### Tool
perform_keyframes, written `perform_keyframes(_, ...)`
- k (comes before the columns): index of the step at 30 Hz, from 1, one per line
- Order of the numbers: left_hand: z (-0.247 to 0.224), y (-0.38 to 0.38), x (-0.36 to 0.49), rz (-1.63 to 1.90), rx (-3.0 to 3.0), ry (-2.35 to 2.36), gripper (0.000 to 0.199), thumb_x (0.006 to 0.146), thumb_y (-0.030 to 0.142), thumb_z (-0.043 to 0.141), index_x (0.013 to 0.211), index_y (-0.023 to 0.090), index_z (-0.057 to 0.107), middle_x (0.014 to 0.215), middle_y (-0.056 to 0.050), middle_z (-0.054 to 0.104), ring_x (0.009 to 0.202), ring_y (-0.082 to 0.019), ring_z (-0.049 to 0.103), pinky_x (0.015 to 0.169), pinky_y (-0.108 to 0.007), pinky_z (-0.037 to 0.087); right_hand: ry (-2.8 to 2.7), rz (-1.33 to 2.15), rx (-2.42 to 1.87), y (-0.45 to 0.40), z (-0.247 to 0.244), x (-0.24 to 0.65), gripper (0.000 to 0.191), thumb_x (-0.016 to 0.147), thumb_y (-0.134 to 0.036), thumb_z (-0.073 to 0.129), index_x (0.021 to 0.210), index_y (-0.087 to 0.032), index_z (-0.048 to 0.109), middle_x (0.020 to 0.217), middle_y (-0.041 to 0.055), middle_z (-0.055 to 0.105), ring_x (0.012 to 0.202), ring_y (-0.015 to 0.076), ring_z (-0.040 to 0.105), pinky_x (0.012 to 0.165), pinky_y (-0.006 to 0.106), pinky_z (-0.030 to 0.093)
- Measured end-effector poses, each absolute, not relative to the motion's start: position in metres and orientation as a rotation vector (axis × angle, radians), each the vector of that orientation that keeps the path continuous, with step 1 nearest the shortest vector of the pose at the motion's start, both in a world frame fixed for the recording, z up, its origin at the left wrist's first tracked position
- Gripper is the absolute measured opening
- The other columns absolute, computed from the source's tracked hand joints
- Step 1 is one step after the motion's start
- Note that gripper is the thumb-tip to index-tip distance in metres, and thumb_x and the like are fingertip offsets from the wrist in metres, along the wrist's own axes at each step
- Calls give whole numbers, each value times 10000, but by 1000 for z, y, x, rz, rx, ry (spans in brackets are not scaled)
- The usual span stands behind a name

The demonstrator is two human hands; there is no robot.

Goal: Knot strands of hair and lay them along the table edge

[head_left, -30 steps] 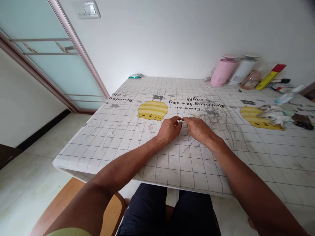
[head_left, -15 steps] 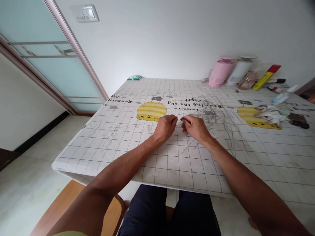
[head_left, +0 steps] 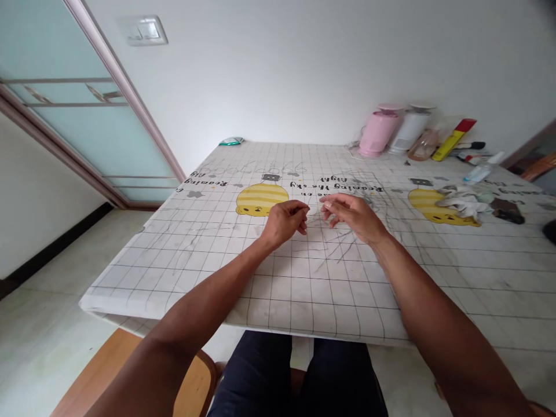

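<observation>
Over the middle of the checked tablecloth (head_left: 278, 301), my left hand (head_left: 286, 220) is closed in a pinch, thumb against forefinger. Whatever lies in the pinch, if anything, is too small to make out. A short gap to the right, my right hand (head_left: 350, 215) has its fingers loosely curved and apart, and I see nothing held in it. Both hands are near a printed yellow striped bear balloon (head_left: 262, 197) and dark printed words on the cloth. Thin scribbled lines run across the cloth beneath and beside my right hand.
Along the wall stand a pink cylinder (head_left: 377, 133), a white cylinder (head_left: 409, 132), a yellow-and-red box (head_left: 454, 141) and a clear bottle (head_left: 484, 168). A crumpled whitish cloth (head_left: 467, 202) and a dark brown item (head_left: 507, 210) lie at right. A green packet (head_left: 231, 141) is at the far left corner.
My right hand has opened from a pinch and moved slightly right, away from my left hand. My left hand stays pinched. The view has shifted a little.
</observation>
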State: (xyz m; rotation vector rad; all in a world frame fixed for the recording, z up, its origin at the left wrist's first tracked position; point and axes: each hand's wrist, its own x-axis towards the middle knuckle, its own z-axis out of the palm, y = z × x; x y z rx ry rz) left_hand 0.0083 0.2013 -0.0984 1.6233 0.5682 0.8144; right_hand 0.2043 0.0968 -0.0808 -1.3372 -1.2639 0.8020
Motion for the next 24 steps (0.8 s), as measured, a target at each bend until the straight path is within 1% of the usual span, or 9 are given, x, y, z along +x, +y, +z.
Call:
perform_keyframes(2,-94,199,7,724,1569,495,114,976,213,708,919,132,765,745,-23,676,573,-136,698,535,-268,645,-1205,940,-1217,97,-81,210,438,918,-512,849,1227,-205,800,1161,120,771,1020,249,743,775,337,632)
perform_keyframes(3,-92,197,6,684,1557,462,125,972,230,728,912,128,767,745,-26,678,576,-140,701,540,-278,652,-1190,981,-1176,98,-83,211,441,904,-502,868,1225,-208,802,1167,116,773,1049,251,742,823,348,632)
perform_keyframes(5,-90,193,5,620,1547,418,162,968,266,759,893,123,765,738,-29,679,581,-145,707,539,-285,656,-1173,1006,-1133,101,-87,209,407,883,-478,891,1176,-206,813,1096,97,781,1020,236,745,861,355,622)
perform_keyframes(9,-90,188,4,544,1544,422,224,959,307,801,854,117,746,722,-37,689,573,-150,709,518,-276,641,-1150,964,-1125,104,-92,199,291,862,-428,906,1012,-197,813,914,47,759,849,187,726,818,335,603)
perform_keyframes(13,-92,188,4,510,1509,455,239,947,306,827,842,112,736,716,-46,700,573,-161,718,523,-281,638,-1134,908,-1125,104,-94,195,266,830,-404,927,948,-201,801,888,40,760,815,187,722,802,342,612)
perform_keyframes(15,-92,189,4,490,1484,455,233,945,294,828,838,110,733,723,-52,709,577,-165,722,537,-290,645,-1121,911,-1126,105,-95,196,280,833,-409,927,977,-202,806,885,45,770,811,197,734,813,361,625)
perform_keyframes(19,-88,190,2,463,1452,450,194,939,251,812,837,103,736,724,-57,720,561,-156,714,548,-286,639,-1112,963,-1108,105,-96,201,343,871,-431,910,1106,-205,802,883,58,794,800,213,758,823,382,639)
perform_keyframes(22,-84,190,2,450,1436,470,150,926,208,794,837,99,742,708,-54,719,544,-148,702,541,-278,629,-1109,976,-1095,105,-97,202,363,885,-467,904,1104,-195,807,887,68,799,766,204,756,783,358,639)
perform_keyframes(24,-83,188,2,442,1449,489,138,926,194,772,826,105,738,709,-52,721,545,-149,703,544,-281,631,-1096,986,-1100,104,-97,202,400,890,-528,893,1092,-193,809,892,77,803,745,199,751,753,344,635)
